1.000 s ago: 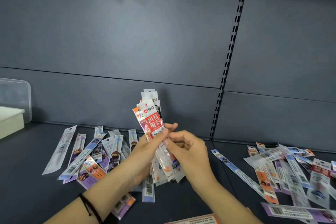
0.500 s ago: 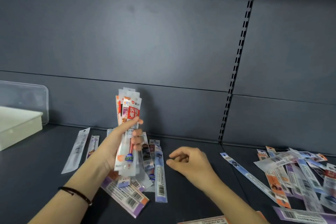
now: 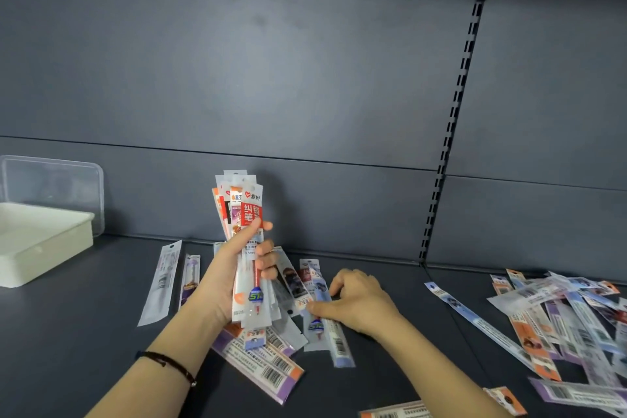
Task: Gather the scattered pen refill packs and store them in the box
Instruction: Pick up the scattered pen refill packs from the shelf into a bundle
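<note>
My left hand (image 3: 227, 268) grips an upright bundle of pen refill packs (image 3: 246, 214), a red-labelled one in front. My right hand (image 3: 359, 302) is down on the shelf, its thumb and fingers pinching a blue-ended refill pack (image 3: 320, 326) that lies there. Several more packs (image 3: 264, 360) lie under and below both hands, and two clear packs (image 3: 161, 282) lie to the left. A white box (image 3: 47, 248) stands at the far left with its clear lid (image 3: 54, 180) leaning behind it.
A large heap of refill packs (image 3: 559, 319) covers the right part of the dark shelf (image 3: 84, 332). The grey back panel rises behind, with a slotted upright (image 3: 441, 163) right of centre. One more pack (image 3: 397, 412) lies at the bottom edge.
My left hand has carried the bundle leftward and stands it upright. My right hand let go of the bundle, dropped to the shelf and took hold of a pack lying there.
</note>
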`<state>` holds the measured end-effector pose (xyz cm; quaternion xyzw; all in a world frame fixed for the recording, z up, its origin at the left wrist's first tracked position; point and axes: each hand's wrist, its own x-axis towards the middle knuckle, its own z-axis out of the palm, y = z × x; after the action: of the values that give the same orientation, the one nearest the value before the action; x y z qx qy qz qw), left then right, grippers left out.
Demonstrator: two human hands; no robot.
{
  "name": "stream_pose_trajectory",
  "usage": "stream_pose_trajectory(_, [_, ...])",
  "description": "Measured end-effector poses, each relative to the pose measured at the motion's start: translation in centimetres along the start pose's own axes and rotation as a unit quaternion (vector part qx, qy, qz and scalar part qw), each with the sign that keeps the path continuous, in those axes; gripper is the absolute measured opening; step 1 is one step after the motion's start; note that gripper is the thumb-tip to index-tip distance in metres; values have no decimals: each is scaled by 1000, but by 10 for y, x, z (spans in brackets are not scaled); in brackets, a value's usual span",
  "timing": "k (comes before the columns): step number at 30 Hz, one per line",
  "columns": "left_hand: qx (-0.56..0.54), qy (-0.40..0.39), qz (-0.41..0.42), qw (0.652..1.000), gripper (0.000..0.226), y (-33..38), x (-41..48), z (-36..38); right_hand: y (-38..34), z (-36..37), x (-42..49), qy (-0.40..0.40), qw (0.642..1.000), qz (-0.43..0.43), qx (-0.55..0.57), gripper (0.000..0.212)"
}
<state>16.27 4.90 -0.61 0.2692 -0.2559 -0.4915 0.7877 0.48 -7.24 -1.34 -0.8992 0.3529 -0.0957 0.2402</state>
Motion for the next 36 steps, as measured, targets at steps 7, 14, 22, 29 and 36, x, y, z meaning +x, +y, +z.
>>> stream_pose_trajectory(7, [19,9,-10,1000,61,-3,-1,6,24,-16,9,7,998,22,64,38])
stream_pose_trajectory(14, [34,20,-18,999,61,-9,0,10,14,-1,6,89,992,9,-84,46])
stream_pose_trajectory(22, [22,37,24,999,51,-5,3,7,20,-18,10,-34,999,25,-15,27])
stream_pose_trajectory(29, [11,87,69,994,18,-1,1,7,17,-10,6,36,998,0,-52,29])
stream_pose_trajectory(36, [34,96,56,993,18,-3,-1,11,21,-12,10,11,999,19,48,25])
